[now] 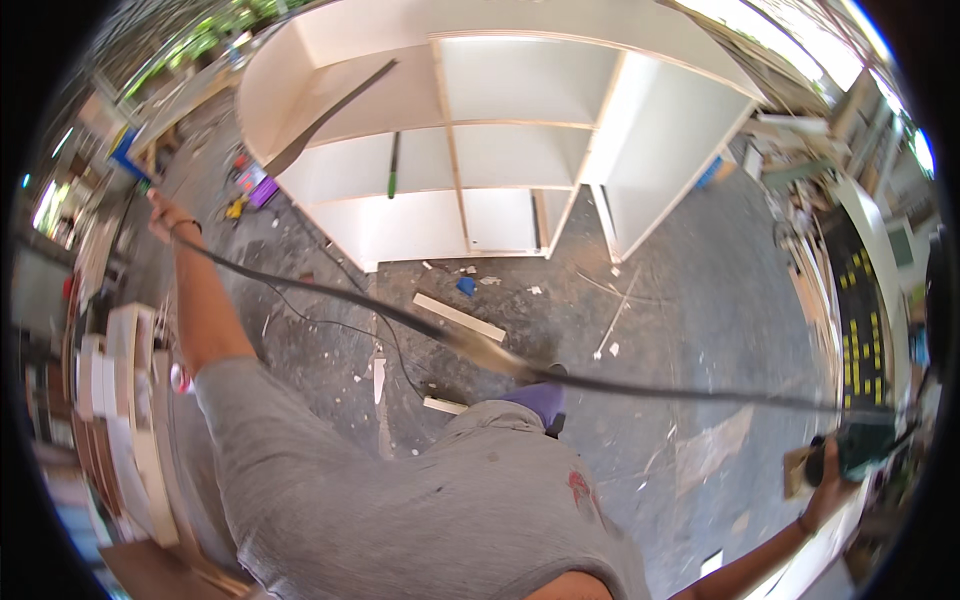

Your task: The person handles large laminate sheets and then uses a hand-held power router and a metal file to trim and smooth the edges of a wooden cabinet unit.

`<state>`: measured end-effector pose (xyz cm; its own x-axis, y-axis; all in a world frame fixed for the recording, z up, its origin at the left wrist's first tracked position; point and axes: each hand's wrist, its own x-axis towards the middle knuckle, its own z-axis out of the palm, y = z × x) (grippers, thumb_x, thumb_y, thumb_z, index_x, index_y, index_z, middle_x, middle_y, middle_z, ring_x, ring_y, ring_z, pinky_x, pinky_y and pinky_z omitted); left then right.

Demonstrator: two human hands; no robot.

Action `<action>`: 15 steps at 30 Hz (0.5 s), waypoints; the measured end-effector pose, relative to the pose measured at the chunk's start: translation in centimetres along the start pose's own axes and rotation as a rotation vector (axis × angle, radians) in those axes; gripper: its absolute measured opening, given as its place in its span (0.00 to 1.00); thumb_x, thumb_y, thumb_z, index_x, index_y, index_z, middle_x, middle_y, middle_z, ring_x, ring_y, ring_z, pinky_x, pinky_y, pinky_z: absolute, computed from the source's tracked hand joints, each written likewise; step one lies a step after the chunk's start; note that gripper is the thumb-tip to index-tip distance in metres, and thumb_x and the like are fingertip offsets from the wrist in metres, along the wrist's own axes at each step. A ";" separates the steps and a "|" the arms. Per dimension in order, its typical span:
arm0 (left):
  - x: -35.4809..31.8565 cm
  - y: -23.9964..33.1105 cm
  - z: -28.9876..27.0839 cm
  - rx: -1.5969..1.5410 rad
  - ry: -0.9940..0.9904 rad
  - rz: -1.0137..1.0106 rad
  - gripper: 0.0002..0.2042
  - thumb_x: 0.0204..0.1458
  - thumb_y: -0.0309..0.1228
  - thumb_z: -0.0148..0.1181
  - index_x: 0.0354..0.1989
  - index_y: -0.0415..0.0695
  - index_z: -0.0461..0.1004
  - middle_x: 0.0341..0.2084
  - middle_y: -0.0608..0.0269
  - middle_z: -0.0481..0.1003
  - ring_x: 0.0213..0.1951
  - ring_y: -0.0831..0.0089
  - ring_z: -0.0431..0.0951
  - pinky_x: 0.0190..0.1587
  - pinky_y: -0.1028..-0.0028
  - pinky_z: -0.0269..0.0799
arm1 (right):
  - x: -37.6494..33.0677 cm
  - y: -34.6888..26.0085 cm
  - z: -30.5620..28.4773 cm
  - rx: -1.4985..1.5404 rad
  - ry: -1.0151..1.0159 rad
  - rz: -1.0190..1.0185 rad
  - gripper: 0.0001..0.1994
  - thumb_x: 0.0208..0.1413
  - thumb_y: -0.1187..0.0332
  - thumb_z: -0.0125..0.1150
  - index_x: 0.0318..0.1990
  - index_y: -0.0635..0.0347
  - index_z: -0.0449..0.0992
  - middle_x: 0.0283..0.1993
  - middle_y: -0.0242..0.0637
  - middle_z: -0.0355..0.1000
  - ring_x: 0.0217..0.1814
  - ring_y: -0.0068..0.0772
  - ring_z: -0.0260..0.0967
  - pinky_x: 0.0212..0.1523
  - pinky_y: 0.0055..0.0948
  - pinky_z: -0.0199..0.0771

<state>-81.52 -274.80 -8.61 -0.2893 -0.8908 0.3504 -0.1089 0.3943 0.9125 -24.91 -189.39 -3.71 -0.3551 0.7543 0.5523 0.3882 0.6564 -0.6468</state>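
My left hand (pixel 172 216) is stretched out to the far left, closed around a black power cord (pixel 390 312). The cord runs slackly across in front of my body to the right side. There my right hand (pixel 830 490) grips a dark green power tool (pixel 866 446) with a black knob and a tan block-like part beside it. Its exact kind is hard to make out near the rim of the view. Ahead stands a white cabinet carcass (pixel 520 150) with open compartments. A green-handled tool (pixel 393 168) and a long dark blade-like strip (pixel 325 122) lie on it.
Wood offcuts (pixel 458 316), scraps and a thin cable (pixel 335 322) lie on the grey floor. A purple box (pixel 262 190) sits left of the cabinet. White panels (pixel 118 375) stack at the left. A black panel with yellow marks (pixel 862 310) and boards line the right.
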 end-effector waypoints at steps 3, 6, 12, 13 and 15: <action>-3.3 -6.0 -0.4 0.233 0.161 0.078 0.33 0.56 0.60 0.44 0.39 0.34 0.73 0.43 0.42 0.75 0.46 0.51 0.75 0.50 0.58 0.66 | 2.4 4.8 2.5 0.089 -0.082 0.179 0.28 0.44 0.61 0.71 0.49 0.73 0.72 0.44 0.41 0.73 0.42 0.32 0.71 0.47 0.30 0.71; -7.1 -21.1 -8.0 0.690 0.096 0.312 0.26 0.57 0.48 0.47 0.59 0.44 0.64 0.41 0.47 0.76 0.49 0.52 0.73 0.52 0.61 0.67 | 5.3 15.7 6.6 0.227 0.077 0.315 0.29 0.42 0.58 0.72 0.47 0.73 0.73 0.42 0.41 0.73 0.40 0.33 0.71 0.44 0.30 0.73; -18.8 -33.5 -20.9 -0.002 0.530 -0.564 0.22 0.57 0.46 0.47 0.47 0.38 0.74 0.42 0.48 0.77 0.43 0.52 0.77 0.47 0.60 0.72 | 7.5 22.1 10.2 0.111 0.074 0.390 0.25 0.47 0.56 0.65 0.44 0.71 0.75 0.39 0.47 0.74 0.37 0.38 0.72 0.37 0.33 0.74; -19.6 -33.2 -21.9 -0.047 0.571 -0.630 0.22 0.58 0.46 0.46 0.46 0.37 0.75 0.43 0.46 0.76 0.43 0.51 0.77 0.47 0.60 0.72 | 8.2 21.1 11.1 0.071 0.064 0.370 0.25 0.47 0.55 0.64 0.43 0.71 0.75 0.39 0.48 0.74 0.36 0.39 0.72 0.36 0.34 0.74; -14.6 -28.6 -23.5 0.412 0.295 -0.169 0.22 0.57 0.46 0.47 0.44 0.37 0.75 0.40 0.47 0.76 0.42 0.54 0.77 0.46 0.62 0.73 | 9.8 21.1 13.5 0.050 0.012 0.313 0.24 0.49 0.54 0.61 0.43 0.70 0.76 0.38 0.50 0.74 0.36 0.42 0.73 0.34 0.36 0.74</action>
<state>-51.83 -278.41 -34.87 0.0383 -0.9519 0.3041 -0.5126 0.2425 0.8237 -31.72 -168.37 -19.07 -0.2148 0.9200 0.3278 0.4351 0.3907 -0.8112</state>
